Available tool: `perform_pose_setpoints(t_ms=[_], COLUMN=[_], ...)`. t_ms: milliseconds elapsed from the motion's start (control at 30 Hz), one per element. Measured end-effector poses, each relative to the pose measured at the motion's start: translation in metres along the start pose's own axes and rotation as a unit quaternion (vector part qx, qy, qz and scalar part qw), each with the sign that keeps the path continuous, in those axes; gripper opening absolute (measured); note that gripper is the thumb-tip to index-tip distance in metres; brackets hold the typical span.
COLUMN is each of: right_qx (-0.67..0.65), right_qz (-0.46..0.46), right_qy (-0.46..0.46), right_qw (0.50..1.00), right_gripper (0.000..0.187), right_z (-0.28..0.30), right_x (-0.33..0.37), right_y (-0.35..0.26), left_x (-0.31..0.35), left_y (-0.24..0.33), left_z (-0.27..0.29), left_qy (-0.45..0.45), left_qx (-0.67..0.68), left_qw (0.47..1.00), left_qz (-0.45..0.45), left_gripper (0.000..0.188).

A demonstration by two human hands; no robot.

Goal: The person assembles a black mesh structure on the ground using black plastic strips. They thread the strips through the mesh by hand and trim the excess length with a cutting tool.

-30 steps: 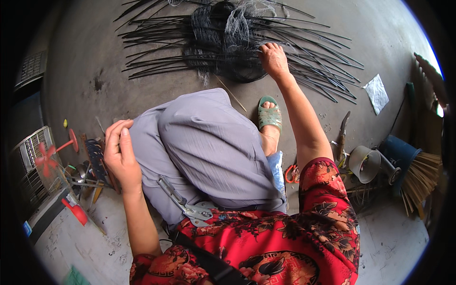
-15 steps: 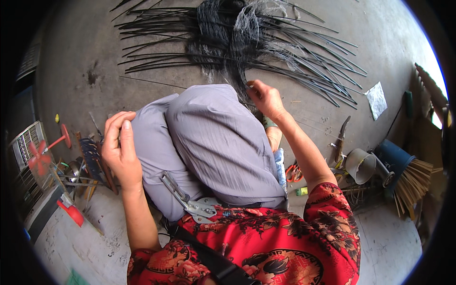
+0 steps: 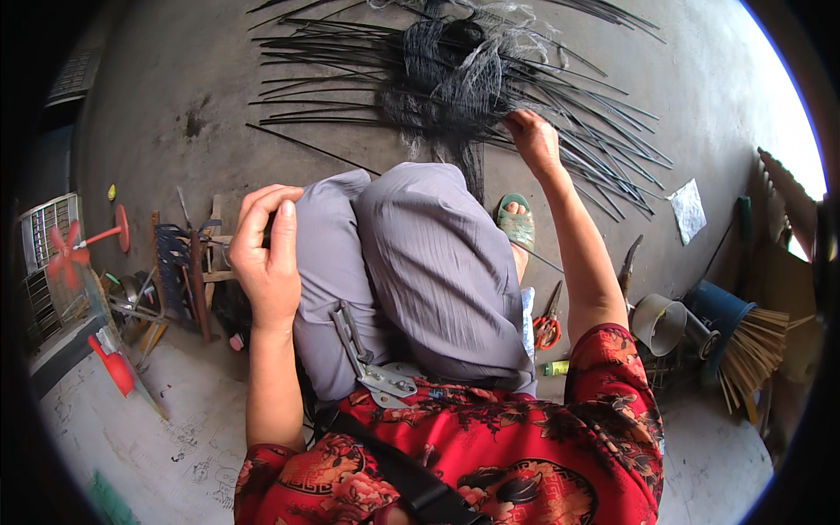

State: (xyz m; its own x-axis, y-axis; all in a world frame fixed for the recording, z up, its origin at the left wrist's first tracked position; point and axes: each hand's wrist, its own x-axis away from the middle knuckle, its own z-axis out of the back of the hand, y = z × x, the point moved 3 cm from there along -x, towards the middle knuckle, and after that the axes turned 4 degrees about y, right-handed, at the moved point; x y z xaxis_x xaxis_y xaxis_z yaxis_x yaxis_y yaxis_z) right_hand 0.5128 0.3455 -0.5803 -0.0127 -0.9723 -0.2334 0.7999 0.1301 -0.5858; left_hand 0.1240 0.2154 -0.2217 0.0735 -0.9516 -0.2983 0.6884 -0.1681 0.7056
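Observation:
My right hand [image 3: 535,142] reaches out over the floor, its thumb and fingers pinched together at the right edge of a heap of black netting [image 3: 429,74]. Anything between those fingertips is too small to make out. The netting lies across a spread of thin black rods [image 3: 604,131], with paler, fluffy netting [image 3: 518,24] on top. My left hand [image 3: 267,254] is raised beside my left knee, fingers loosely bent and thumb standing apart, with nothing visible in it. A hinged metal bracket [image 3: 385,381] rests at my waist.
To my right are orange-handled scissors [image 3: 548,331], a knife [image 3: 629,262], a grey cylinder [image 3: 659,323], and a blue bucket [image 3: 722,306] near wooden strips [image 3: 759,350]. A white sheet [image 3: 688,212] lies farther out. A small wooden chair [image 3: 199,271] and a red fan [image 3: 66,254] stand left.
My right hand has moved forward and right, from near my knee to the netting's edge. My left hand keeps its pose beside the knee. The whole view has shifted slightly.

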Motion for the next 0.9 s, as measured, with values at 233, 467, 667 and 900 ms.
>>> perform_pose_setpoints(t_ms=[233, 467, 667, 900], right_qx=[-0.2, -0.161, -0.035, -0.751], right_qz=[0.001, 0.034, -0.054, -0.22], right_qy=[0.024, -0.081, 0.067, 0.227], right_qw=[0.979, 0.983, 0.996, 0.58], right_gripper=[0.012, 0.013, 0.028, 0.042], right_z=[0.249, 0.32, 0.316, 0.307], right_x=[0.079, 0.258, 0.344, 0.313], right_y=[-0.276, -0.415, -0.379, -0.252], left_x=[0.058, 0.119, 0.198, 0.231], left_y=[-0.013, 0.01, -0.048, -0.07], left_z=[0.057, 0.171, 0.2, 0.166], left_qy=[0.035, -0.021, 0.081, 0.063], left_qx=[0.35, 0.719, 0.63, 0.652], left_qw=[0.919, 0.691, 0.758, 0.736], left_qz=[0.177, 0.064, 0.148, 0.172], left_gripper=[0.055, 0.052, 0.03, 0.028])
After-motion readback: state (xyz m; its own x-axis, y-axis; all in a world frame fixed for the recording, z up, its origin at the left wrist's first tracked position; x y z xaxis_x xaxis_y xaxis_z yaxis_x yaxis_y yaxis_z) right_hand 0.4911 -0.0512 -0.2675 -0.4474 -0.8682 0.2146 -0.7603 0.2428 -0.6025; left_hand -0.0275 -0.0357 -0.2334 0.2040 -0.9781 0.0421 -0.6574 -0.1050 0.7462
